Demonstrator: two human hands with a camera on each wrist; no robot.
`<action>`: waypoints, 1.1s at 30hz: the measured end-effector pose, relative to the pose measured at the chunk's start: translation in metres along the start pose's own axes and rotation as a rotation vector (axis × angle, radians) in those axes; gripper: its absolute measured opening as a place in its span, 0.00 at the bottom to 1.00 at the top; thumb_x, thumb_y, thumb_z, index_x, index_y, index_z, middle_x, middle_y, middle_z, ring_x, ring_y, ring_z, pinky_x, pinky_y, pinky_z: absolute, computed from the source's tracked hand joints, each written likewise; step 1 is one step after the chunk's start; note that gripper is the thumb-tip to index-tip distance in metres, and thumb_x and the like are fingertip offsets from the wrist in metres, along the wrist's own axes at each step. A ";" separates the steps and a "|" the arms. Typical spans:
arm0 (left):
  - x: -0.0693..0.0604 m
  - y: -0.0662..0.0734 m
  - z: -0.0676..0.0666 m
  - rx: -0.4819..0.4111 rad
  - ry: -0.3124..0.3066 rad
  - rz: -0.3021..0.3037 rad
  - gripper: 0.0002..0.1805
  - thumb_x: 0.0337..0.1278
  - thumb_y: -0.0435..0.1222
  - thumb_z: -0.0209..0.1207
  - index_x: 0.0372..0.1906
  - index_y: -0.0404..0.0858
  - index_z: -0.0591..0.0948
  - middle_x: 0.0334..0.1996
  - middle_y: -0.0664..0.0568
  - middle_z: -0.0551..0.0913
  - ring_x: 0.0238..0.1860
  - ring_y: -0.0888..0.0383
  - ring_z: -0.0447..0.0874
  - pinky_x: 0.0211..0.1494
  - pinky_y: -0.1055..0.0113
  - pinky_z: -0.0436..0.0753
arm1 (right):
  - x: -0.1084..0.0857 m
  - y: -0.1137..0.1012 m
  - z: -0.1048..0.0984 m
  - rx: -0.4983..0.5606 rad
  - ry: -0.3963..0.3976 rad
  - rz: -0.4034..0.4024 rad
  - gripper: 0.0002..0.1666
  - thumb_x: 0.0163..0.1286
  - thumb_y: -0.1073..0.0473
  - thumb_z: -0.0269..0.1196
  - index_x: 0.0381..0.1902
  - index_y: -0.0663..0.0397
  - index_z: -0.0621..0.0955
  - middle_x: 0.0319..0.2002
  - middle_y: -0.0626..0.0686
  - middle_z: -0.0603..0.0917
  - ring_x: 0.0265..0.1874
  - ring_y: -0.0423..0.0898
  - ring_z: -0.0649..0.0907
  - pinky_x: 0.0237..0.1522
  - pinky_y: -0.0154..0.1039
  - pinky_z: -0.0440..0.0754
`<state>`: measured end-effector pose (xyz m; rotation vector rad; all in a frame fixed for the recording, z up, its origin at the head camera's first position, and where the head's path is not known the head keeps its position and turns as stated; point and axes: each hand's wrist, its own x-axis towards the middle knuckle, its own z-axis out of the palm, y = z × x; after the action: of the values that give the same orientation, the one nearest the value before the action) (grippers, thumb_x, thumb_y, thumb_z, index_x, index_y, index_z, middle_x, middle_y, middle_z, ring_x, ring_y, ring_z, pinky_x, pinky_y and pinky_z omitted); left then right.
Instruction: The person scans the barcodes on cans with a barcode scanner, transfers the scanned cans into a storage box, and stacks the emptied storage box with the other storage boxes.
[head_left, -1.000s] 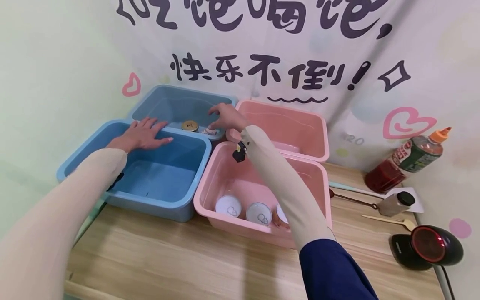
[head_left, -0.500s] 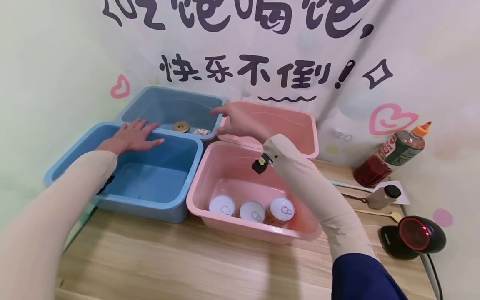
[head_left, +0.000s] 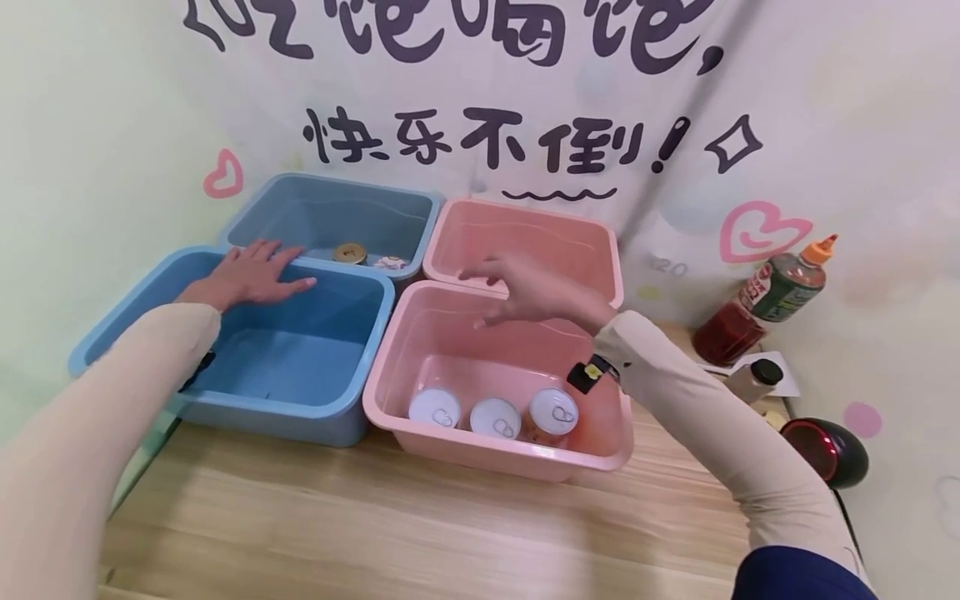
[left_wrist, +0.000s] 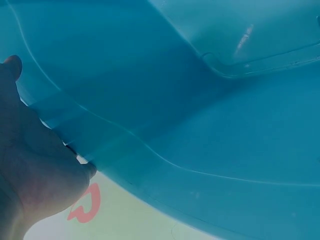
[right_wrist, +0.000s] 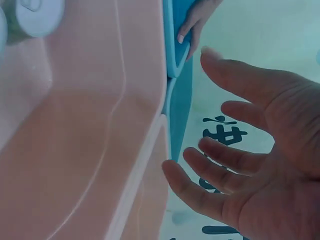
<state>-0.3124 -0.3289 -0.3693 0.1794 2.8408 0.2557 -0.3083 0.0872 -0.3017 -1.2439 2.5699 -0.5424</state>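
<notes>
My left hand (head_left: 251, 277) rests with spread fingers on the far rim of the front blue bin (head_left: 225, 398). My right hand (head_left: 525, 292) hovers over the front pink bin (head_left: 480, 460), its fingers parted and nothing held, as the right wrist view also shows. Three cans with ring-pull lids stand in that bin: a left can (head_left: 435, 407), a middle can (head_left: 495, 417) and a right can (head_left: 553, 412). Behind, the rear blue bin (head_left: 431, 237) contains a gold-lidded can (head_left: 349, 253) and a white patterned item (head_left: 390, 262), partly hidden by the rim.
A rear pink bin (head_left: 611, 250) adjoins the front one. To the right are a sauce bottle (head_left: 757, 304), a dark-capped jar (head_left: 753, 381) and a black device with a red face (head_left: 825, 452), partly behind my right arm. The bins stand on a wooden table (head_left: 360, 517) against the wall.
My right hand has drawn back from the rear blue bin, rightward and nearer, to above the front pink bin. My left hand stays on the blue rim. The head view has turned slightly right.
</notes>
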 end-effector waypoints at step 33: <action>0.003 -0.003 0.001 0.023 -0.009 0.015 0.49 0.67 0.65 0.44 0.78 0.35 0.49 0.75 0.23 0.45 0.74 0.23 0.38 0.73 0.25 0.40 | -0.043 0.034 0.075 -0.126 -0.551 0.356 0.40 0.53 0.54 0.78 0.65 0.45 0.78 0.59 0.51 0.82 0.54 0.48 0.78 0.60 0.50 0.79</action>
<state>-0.3152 -0.3315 -0.3715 0.2068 2.8359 0.2249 -0.2784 0.1239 -0.3822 -0.7896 2.2839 0.0376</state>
